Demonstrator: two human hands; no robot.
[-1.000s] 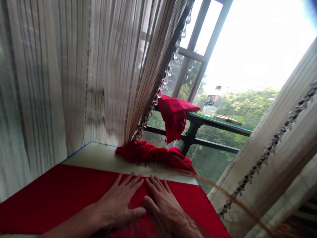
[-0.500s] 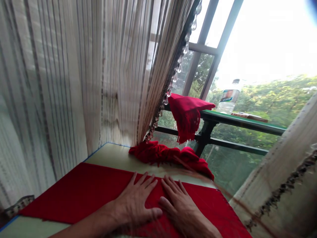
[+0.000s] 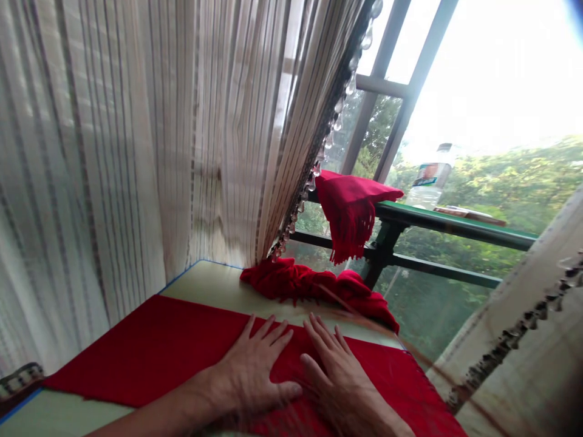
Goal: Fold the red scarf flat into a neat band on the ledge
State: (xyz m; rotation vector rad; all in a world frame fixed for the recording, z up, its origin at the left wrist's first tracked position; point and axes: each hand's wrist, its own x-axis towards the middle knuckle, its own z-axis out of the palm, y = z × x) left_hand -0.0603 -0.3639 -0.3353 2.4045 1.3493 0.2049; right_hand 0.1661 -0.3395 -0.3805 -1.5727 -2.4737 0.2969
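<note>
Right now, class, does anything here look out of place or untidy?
Yes. One red cloth lies crumpled at the table's far edge, and another hangs over the green railing, while the flat one lies smooth.

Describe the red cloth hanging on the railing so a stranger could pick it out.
Find the green railing outside the window, right of the striped curtain. The fringed red cloth drapes over its left end; unlike the crumpled red cloth on the table, it hangs in the air.

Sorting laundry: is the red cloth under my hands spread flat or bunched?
Spread flat: the red cloth lies smooth on the table.
</note>
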